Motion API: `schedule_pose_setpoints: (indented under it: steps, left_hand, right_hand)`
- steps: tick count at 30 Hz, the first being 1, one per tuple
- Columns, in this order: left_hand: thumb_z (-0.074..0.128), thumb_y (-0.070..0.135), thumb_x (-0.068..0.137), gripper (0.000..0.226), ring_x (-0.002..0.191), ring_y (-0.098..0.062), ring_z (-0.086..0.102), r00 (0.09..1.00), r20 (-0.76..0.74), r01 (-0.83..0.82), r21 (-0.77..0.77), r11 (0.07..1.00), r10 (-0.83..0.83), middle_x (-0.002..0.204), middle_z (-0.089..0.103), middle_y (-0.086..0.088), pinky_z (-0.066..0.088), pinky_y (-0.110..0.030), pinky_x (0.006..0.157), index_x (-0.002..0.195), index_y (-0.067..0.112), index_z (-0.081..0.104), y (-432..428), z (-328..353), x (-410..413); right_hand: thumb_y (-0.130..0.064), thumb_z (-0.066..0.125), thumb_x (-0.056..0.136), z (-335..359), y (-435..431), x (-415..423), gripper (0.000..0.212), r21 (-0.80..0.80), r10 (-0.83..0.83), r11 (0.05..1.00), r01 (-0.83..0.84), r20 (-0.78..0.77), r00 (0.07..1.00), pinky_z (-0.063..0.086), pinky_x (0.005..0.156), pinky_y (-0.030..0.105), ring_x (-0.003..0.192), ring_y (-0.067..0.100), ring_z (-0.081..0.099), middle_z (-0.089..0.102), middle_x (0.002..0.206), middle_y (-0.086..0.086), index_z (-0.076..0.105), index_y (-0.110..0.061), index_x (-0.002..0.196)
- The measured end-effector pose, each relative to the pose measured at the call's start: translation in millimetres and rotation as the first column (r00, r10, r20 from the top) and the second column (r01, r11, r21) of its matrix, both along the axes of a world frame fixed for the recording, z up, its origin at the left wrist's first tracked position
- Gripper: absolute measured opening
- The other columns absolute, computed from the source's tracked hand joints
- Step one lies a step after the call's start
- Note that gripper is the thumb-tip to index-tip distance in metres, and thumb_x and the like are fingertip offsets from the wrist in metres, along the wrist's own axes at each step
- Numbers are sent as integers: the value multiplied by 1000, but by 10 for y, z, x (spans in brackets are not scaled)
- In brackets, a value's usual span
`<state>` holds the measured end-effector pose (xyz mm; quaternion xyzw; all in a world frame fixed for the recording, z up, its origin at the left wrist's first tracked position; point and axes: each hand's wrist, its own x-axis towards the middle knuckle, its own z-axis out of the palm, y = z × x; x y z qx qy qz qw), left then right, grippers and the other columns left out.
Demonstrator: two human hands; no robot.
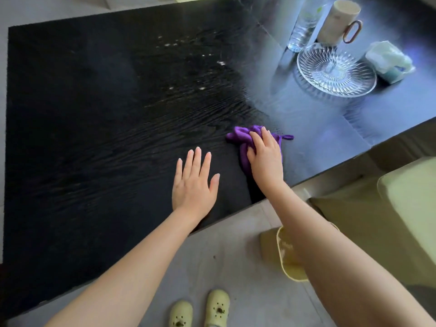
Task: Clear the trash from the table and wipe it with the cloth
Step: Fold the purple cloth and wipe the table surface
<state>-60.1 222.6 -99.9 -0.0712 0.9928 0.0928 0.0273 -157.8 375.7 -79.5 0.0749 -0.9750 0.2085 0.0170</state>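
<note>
A crumpled purple cloth lies on the black wood-grain table near its front edge. My right hand presses down on the cloth, fingers curled over it. My left hand rests flat on the bare tabletop just left of the cloth, fingers spread, holding nothing. Small white crumbs are scattered on the table farther back. A crumpled white-green wrapper sits at the far right of the table.
At the back right stand a clear glass plate, a plastic water bottle and a cream mug. Beside the table on the floor is a yellow bin, partly hidden by my right arm. A pale green seat sits at right.
</note>
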Motion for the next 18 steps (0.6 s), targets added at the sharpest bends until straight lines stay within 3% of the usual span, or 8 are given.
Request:
schedule_pose_setpoints:
  steps: [5,10,13,18]
  left_hand:
    - [7,48,92,63,148,-21,7,999,-37,-4,-35,999,2,159,12,-7,4,-42,121,149,20,12,-4,-18,5]
    - [11,47,94,61,147,-21,13,999,-46,7,-35,999,-9,158,18,-7,8,-42,120,148,19,16,5,-37,30]
    - [12,47,94,61,147,-22,14,999,-48,3,-33,999,-4,158,19,-8,8,-42,120,148,19,18,-5,-40,29]
    - [15,47,95,61,147,-24,14,1000,-24,17,-39,999,-18,157,19,-9,8,-43,120,148,18,18,15,-17,13]
  right_hand:
    - [-12,48,87,-26,-63,-922,40,-16,20,1000,-20,-32,999,33,105,41,118,38,49,53,129,21,55,-5,125]
    - [-14,47,89,-37,4,-1417,38,-30,102,994,-102,2,995,33,107,34,123,33,48,53,133,16,57,-8,125]
    - [-13,48,89,-8,159,-1342,38,-89,124,989,-121,25,992,34,108,32,129,29,45,49,141,10,57,-9,126]
    - [-13,51,87,30,474,-638,36,-123,-31,992,30,-9,999,37,103,35,125,32,47,51,139,12,60,-8,121]
